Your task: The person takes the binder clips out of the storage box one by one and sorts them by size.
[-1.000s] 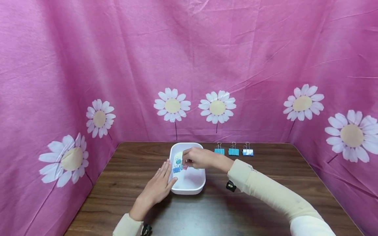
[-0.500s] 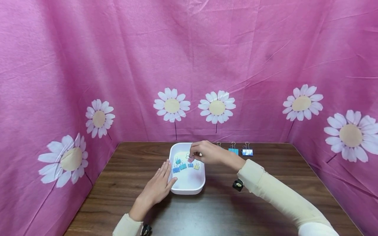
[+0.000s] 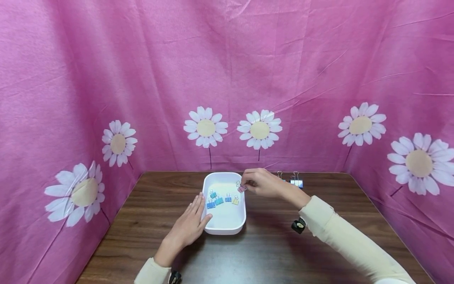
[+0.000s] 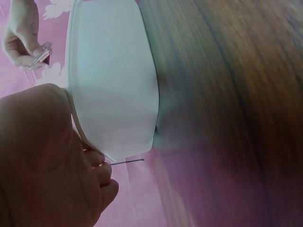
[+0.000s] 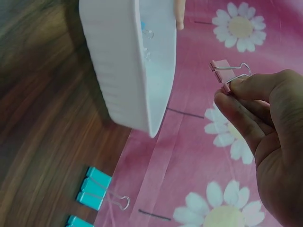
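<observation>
My right hand [image 3: 260, 182] pinches a small pink binder clip [image 5: 225, 73] by one end between thumb and fingertips, its wire handles sticking out. It hangs above the far right rim of a white plastic tray [image 3: 224, 221]. Inside the tray lie several small binder clips: teal ones [image 3: 218, 200], blue ones [image 3: 211, 204] and a yellow one [image 3: 235, 200]. My left hand [image 3: 189, 221] rests with straight fingers along the tray's left rim; the left wrist view shows its palm side against the wall.
Right of the tray, at the table's back edge, larger binder clips stand in a row: a shiny blue one [image 3: 297, 183] and teal ones [image 5: 93, 188], partly covered by my right arm in the head view. Behind the wooden table [image 3: 149, 221] hangs a pink flowered cloth [image 3: 227, 79].
My right hand has lifted the pink binder clip from among the others and moved right to the tray's right rim, uncovering the clips inside. The left hand has stayed in place.
</observation>
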Demonstrator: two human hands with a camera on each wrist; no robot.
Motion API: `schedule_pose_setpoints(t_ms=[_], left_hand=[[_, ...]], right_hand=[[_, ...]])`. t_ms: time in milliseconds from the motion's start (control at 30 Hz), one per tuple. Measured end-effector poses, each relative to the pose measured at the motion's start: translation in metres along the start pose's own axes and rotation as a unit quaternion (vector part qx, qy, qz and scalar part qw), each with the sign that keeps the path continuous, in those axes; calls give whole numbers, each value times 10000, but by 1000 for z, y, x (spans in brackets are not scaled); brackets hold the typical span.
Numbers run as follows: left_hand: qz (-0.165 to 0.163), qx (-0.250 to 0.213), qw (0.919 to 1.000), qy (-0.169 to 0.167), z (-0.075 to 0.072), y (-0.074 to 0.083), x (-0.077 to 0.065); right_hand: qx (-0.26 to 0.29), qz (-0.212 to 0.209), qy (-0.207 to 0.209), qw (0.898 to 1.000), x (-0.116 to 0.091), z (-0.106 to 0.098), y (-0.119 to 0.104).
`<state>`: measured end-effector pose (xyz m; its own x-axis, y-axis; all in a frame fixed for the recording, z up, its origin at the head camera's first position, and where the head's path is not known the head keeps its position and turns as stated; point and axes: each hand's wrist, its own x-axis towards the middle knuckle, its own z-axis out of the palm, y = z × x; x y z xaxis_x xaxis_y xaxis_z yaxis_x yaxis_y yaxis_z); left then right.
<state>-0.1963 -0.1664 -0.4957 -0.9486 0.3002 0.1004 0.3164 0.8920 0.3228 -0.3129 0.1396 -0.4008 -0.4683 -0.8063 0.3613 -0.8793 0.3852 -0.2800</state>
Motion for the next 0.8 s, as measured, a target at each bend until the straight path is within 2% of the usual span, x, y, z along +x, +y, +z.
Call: schedule_pose_setpoints(t_ms=[400,800], left_hand=[[15,-81,10000,0,-2,0,-1],[35,-72,10000,-25,-2,-1,-1]], right_hand=[[-103,527,393,9978,-32,-11,17],[18,1036,774,9916,-60,-5,40]])
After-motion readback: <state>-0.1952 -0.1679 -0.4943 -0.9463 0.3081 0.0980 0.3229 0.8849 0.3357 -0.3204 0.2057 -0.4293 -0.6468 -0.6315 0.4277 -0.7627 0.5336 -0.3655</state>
